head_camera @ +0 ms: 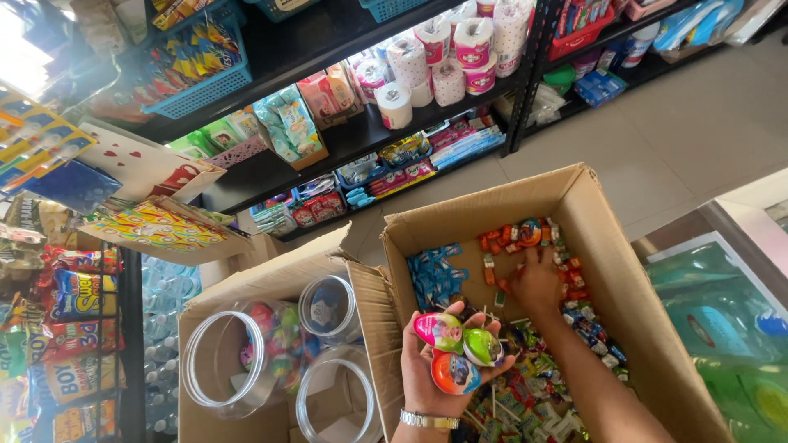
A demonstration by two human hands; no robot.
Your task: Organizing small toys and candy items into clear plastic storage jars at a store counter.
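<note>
- Three foil-wrapped eggs (456, 351) are being cradled in the upturned left hand (435, 365), fingers loosely curled.
- More sweets are being gathered by the right hand (538, 283), grip hidden, inside the cardboard box (624, 271).
- Clear jars (238, 354) are standing beside it; careful carrying is judged necessary.

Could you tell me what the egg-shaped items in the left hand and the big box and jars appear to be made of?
The eggs in the left hand look foil- or plastic-wrapped: glossy, with bright highlights. The box looks like matte brown corrugated cardboard, with creased flaps. The jars seem to be clear plastic; their contents show through.
</note>
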